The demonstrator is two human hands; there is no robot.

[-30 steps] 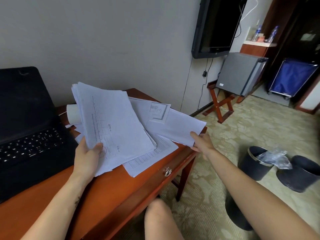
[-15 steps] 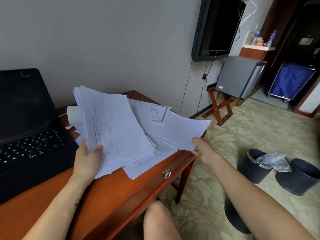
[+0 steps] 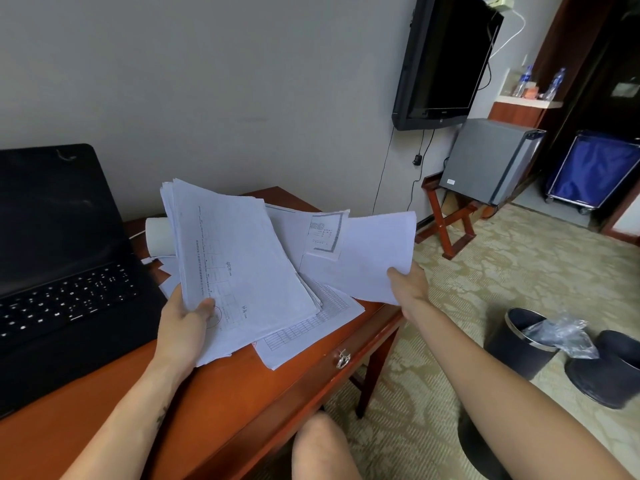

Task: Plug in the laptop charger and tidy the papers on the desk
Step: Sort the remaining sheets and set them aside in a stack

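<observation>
Since the earlier frame the single sheet (image 3: pixel 363 261) in the right hand (image 3: pixel 410 287) has risen clear of the bench (image 3: pixel 242 393), its far corner now higher in the frame; the left hand (image 3: pixel 181 329) and its stack of papers (image 3: pixel 239 258) sit much as before.

Stack of papers: centre-left of frame, held above the bench; long axis runs from the lower centre up toward the upper left; near short edge in the hand, far edge raised. The left thumb lies on the printed top page; the fingers are under the stack and hidden.

Single sheet: centre-right, spreading up and left from the right hand; the thumb pinches its lower right corner; the fingers beneath are not seen.

Loose sheets (image 3: pixel 311 327) lie flat on the bench below both, one overhanging the front edge above the drawer pull (image 3: pixel 343 358); an open laptop (image 3: pixel 62 271) stands at the left of frame.

Containers: two dark bins on the carpet, lower right; the left bin (image 3: pixel 516 351) holds crumpled clear plastic (image 3: pixel 561 332); the right bin (image 3: pixel 609 372) shows no readable contents.
</observation>
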